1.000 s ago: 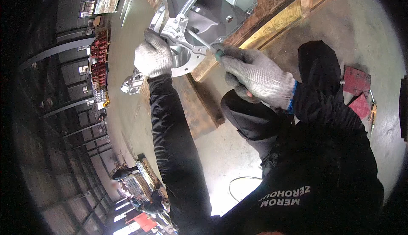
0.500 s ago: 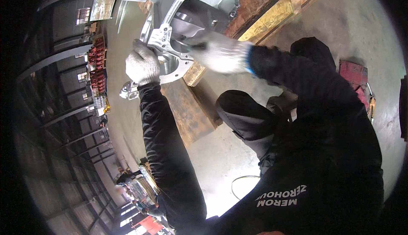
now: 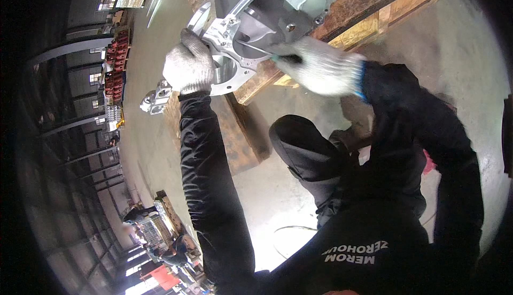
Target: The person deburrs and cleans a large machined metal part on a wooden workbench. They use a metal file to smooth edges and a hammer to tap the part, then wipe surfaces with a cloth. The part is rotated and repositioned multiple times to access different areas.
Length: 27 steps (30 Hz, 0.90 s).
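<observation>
A pale concrete floor (image 3: 283, 188) is shown, lit to a white glare near the lower edge, where a thin looped cable (image 3: 291, 227) is laid. Timber beams (image 3: 368, 6), browned and stained, are set beneath a grey metal casting (image 3: 228, 25). The left of the view is filled by a dim hall with dark roof framing, a window (image 3: 108, 0) and stacked red parts (image 3: 115, 63); a red sheet (image 3: 164, 277) is seen at lower left.

White lettering (image 3: 355, 255) is printed upside down across the black jacket (image 3: 342, 273).

The casting is placed at the top, ahead of both gloved hands. Its near left edge is touched by the left hand (image 3: 188, 66); those fingers are bent, but whether they are closed on it cannot be told. The slim tool (image 3: 256, 48) is clamped in the fingers of the blurred right hand (image 3: 318, 65), its shaft pointed into the casting's round opening.
</observation>
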Tool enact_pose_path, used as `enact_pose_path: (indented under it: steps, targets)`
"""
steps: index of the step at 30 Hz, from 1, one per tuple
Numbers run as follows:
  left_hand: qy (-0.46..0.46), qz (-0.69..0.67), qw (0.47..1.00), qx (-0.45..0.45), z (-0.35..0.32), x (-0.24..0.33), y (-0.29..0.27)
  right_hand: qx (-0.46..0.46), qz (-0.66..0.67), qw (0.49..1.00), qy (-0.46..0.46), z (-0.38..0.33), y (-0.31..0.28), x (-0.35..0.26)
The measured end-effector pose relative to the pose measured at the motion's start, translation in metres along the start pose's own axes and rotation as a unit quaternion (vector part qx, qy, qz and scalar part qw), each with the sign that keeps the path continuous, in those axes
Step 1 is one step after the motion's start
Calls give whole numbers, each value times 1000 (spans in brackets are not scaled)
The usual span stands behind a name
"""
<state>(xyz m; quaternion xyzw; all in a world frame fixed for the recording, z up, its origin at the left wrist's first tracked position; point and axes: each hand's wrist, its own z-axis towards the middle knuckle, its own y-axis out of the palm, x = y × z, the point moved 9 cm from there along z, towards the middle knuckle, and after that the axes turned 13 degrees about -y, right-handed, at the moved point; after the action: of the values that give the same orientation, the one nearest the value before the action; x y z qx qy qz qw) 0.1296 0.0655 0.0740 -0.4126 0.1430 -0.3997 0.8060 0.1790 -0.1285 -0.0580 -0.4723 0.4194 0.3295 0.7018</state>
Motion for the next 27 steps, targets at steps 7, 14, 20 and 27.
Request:
enact_pose_path:
  steps: [7,14,20,27]
  targets:
    - [-3,14,999,45,-8,-6,-28,11,-112,992,-63,-19,-2,-21]
    - [-25,30,998,-58,-3,-6,3,34,-254,960,-110,-20,-13,-45]
    - [-32,34,995,-84,1,7,-4,48,-284,956,-49,-30,-12,-29]
    - [4,-1,1000,3,-4,14,-10,42,-327,944,-26,-34,-2,-18]
